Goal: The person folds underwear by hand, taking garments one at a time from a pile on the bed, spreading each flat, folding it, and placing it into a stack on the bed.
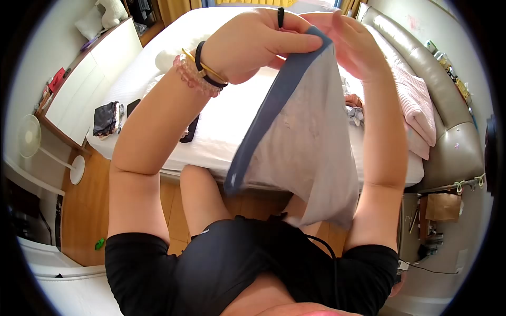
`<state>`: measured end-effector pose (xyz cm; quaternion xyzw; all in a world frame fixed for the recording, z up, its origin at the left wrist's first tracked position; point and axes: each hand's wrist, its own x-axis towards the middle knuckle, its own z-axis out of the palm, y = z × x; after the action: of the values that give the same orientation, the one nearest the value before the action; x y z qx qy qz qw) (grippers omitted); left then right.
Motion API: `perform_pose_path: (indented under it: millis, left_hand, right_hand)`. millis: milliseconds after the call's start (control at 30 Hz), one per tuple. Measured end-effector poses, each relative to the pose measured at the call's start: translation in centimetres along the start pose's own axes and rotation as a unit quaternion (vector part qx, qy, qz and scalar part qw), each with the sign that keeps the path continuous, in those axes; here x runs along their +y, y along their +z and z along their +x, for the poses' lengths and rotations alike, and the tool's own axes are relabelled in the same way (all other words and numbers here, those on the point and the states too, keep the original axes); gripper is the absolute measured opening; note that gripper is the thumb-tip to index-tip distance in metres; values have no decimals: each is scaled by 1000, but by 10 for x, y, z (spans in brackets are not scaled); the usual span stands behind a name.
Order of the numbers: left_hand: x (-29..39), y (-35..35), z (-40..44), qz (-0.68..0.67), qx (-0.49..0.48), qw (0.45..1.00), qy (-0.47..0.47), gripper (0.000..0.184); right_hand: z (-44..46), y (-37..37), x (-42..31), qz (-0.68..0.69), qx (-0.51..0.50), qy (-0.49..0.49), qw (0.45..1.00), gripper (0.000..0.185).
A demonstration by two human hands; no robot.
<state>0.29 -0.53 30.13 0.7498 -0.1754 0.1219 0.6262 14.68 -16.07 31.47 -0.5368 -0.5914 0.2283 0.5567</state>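
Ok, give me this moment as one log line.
left hand: pinching blue-edged cloth | right hand: raised beside it, contact unclear | cloth: hanging loosely | bed: beyond

Right hand (pixel 358 48) partly hidden (behind cloth (pixel 303 131))

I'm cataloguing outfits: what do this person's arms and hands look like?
Short black sleeves. The left wrist has a pinkish beaded bracelet, gold bangle and black band; the left hand wears a black finger band. The right wrist is bare.
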Motion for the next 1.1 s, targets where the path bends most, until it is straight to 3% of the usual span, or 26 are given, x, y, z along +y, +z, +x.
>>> perform_pose_path:
  millis: [33,100,233,300,333,367,433,500,567,700,733,833,900,1000,1033,1100]
  left_hand:
    - [-5,-1,0,-5,5,1000,-2,25]
    - [-19,-7,2,-18,16,1000,-6,25]
    - [-30,-7,-10,-143,20,989,12,28]
    - [-38,7,-29,-91,82,992,22,42]
    - [-44,12,-39,-37,112,992,51,47]
    - [-50,18,-48,19,139,987,79,51]
    - [-68,24,-67,88,153,984,22,54]
    - [-74,28,-83,281,116,952,-49,51]
    - [-97,29,-94,350,132,923,-88,49]
    - [-144,16,-110,335,191,921,-63,52]
    - [-149,15,-113,353,179,916,-60,51]
    - [-206,-4,-122,477,178,860,-45,45]
    - [-218,-20,-132,409,157,891,-119,41]
    - [-209,-58,-158,343,178,918,-92,39]
    - [-209,-73,-170,337,210,914,-89,38]
    - [-177,-101,-187,187,204,954,-112,26]
  right_hand:
    - [-9,-1,-2,-38,-1,-10,999,54]
    - [-16,6,-9,-355,-7,-23,934,45]
    - [-16,25,-1,-377,83,35,922,38]
    - [-11,23,-1,-391,100,43,914,38]
    - [-8,29,-9,-454,92,92,881,34]
    - [-4,36,-13,-469,122,71,872,29]
    - [1,48,-18,-500,182,28,846,23]
    - [10,48,-19,-468,217,-12,857,21]
    - [17,50,-22,-423,260,-48,867,21]
    - [26,46,-28,-231,263,-105,931,12]
    - [23,31,-32,-277,213,-100,932,11]
    - [25,20,-35,-195,241,-125,943,12]
    - [19,1,-35,-230,271,-134,925,12]
    - [-2,-20,-38,-240,330,-147,901,10]
    - [-20,-93,-22,-208,303,-105,924,25]
    - [-47,-72,-25,-234,344,-86,905,30]
